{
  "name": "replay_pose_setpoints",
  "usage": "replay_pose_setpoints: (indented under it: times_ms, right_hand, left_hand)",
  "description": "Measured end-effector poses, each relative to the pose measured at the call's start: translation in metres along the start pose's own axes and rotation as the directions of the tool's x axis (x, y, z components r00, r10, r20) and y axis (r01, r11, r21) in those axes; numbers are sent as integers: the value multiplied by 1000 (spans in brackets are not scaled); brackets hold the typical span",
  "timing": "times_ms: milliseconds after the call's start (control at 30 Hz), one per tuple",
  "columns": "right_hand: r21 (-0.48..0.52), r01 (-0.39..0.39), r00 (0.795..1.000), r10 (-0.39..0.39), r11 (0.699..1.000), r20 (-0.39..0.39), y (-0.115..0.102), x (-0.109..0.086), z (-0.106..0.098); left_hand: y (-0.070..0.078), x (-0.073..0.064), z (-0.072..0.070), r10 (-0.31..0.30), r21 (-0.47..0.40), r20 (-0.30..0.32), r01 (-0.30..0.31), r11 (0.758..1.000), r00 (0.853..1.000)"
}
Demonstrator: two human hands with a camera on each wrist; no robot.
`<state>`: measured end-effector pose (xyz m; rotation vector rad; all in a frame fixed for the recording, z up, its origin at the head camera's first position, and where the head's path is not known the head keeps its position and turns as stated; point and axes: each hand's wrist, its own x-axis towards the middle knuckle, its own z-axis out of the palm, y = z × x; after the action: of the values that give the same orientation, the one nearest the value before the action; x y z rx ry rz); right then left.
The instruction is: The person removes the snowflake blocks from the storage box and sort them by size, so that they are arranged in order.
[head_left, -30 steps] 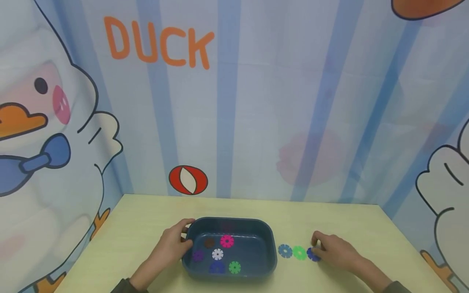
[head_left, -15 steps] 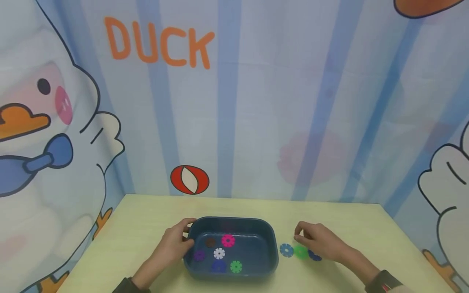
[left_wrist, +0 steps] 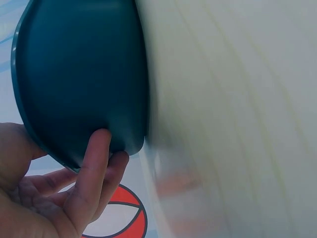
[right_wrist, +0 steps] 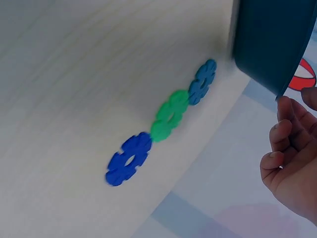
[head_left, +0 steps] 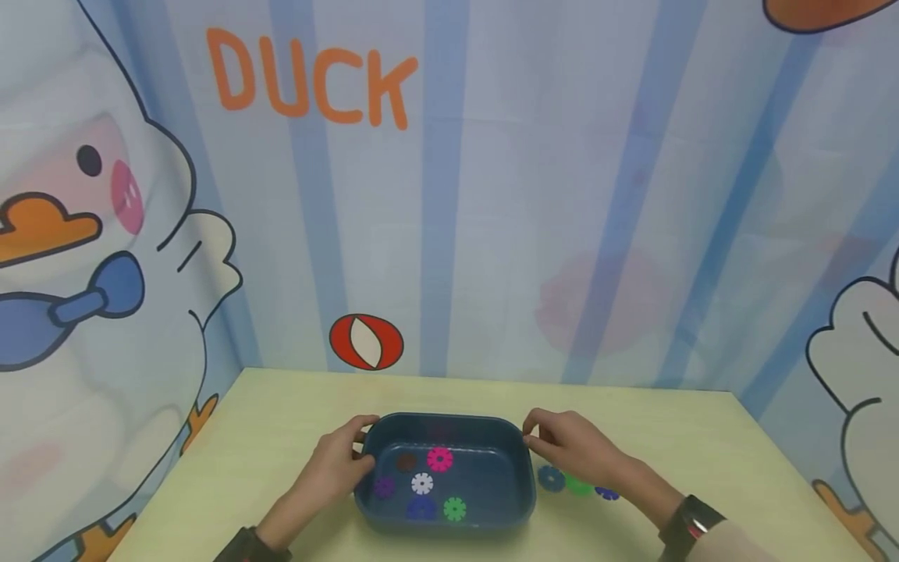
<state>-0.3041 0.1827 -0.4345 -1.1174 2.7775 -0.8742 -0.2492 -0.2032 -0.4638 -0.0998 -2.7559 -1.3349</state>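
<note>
My left hand (head_left: 340, 460) grips the left side of a dark blue plastic basin (head_left: 492, 488); in the left wrist view its fingers (left_wrist: 94, 163) lie against the outer wall. At the basin's upper right corner is my right hand (head_left: 572, 445), fingers loosely curled, fingertips right at the rim, no disc showing between them. Inside the basin lie several notched snowflake discs, among them a pink disc (head_left: 439, 459), a white disc (head_left: 422, 484) and a green disc (head_left: 455, 510). Right of it, three discs form a row: light blue (right_wrist: 202, 82), green (right_wrist: 169, 116) and dark blue (right_wrist: 129, 159).
The pale yellow table (head_left: 295, 398) carries the basin and the disc row. Behind it hangs a striped blue curtain (head_left: 492, 195) printed with ducks and the word DUCK. The table's back edge runs just beyond the basin.
My right hand has left the dark blue disc at the row's end and moved left over the row to the basin's right rim. The left hand stays on the basin.
</note>
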Motion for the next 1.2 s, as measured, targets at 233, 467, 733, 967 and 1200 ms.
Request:
replay_pose_setpoints:
  times_ms: [233,467,733,967,1200]
  right_hand:
    - [-62,57,998,-58,996,-14,-15,20,8]
    - [-115,59,998,-56,992,25,-29,40,19]
    - [-184,75,996,-67,980,50,-40,54,34]
    - [-257,140,985,-108,956,132,-46,69,54]
    - [-336,187,977,-140,923,159,-51,74,70]
  left_hand:
    - [-1,1,-2,11,-12,-2,-11,1000,1000]
    - [-1,2,-5,8,-9,-4,-9,1000,1000]
    - [-3,2,-6,19,0,-5,-19,1000,1000]
    - [-3,1,-4,9,-2,3,-8,1000,1000]
    - [-4,2,0,8,-4,4,-8,1000,1000]
